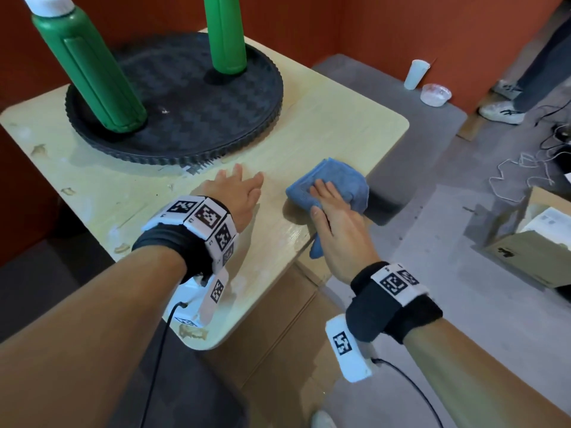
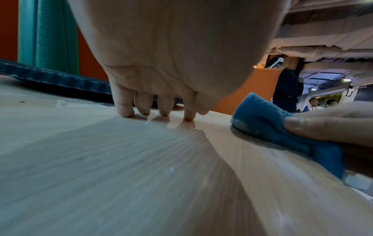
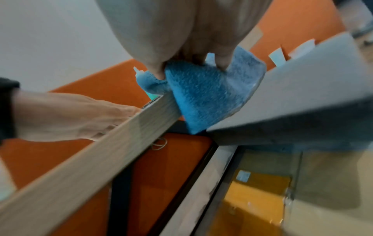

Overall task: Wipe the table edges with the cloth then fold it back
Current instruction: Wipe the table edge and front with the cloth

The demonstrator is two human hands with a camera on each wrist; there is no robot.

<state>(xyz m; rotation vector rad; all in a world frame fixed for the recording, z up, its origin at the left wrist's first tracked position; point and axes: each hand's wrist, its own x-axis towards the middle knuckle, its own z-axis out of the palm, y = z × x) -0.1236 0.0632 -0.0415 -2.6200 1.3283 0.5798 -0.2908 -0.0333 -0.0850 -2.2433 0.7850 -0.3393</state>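
A blue cloth is draped over the right edge of the pale wooden table. My right hand grips it, thumb on top and fingers curled over the rim. The right wrist view shows the cloth hanging down past the table edge, pinched by my right hand. My left hand rests on the tabletop just left of the cloth, fingers straight. In the left wrist view its fingertips touch the wood, with the cloth to the right.
A round black tray with two tall green bottles fills the far half of the table. Cardboard boxes sit under the table edge. On the floor to the right are a white cup, cables and another person's shoes.
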